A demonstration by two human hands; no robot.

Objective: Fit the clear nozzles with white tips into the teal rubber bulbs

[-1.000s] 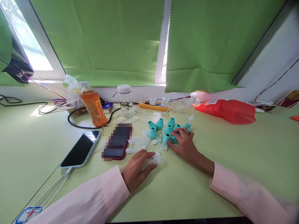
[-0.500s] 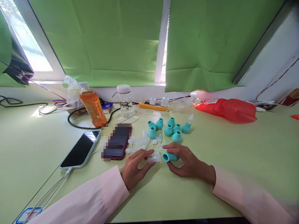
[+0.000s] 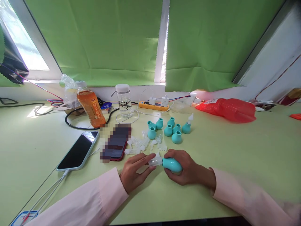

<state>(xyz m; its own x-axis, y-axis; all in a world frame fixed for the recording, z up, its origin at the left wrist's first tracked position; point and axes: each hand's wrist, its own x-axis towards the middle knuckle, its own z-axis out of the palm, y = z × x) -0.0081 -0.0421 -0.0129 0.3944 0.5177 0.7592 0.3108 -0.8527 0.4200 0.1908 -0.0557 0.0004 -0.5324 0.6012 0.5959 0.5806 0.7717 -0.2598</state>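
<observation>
My right hand (image 3: 185,171) is wrapped round a teal rubber bulb (image 3: 172,164) lying sideways just above the green table (image 3: 235,150). My left hand (image 3: 134,171) pinches a clear plastic tip (image 3: 155,161) whose end meets the bulb's mouth. Behind my hands stand several more teal bulbs (image 3: 168,128), one of them with a white tip (image 3: 187,125). A scatter of clear plastic tips (image 3: 143,144) lies to their left.
Two phones (image 3: 78,152) (image 3: 116,142) lie at the left, one on a cable. An orange drink bottle (image 3: 91,105), a clear jar (image 3: 124,100), a power strip (image 3: 154,106) and a red bag (image 3: 227,109) line the back. Black cables (image 3: 77,124) loop at the back left.
My right hand took a teal bulb from the group and drew it toward me. My left hand brought a clear tip up to the bulb's mouth, and the two now touch.
</observation>
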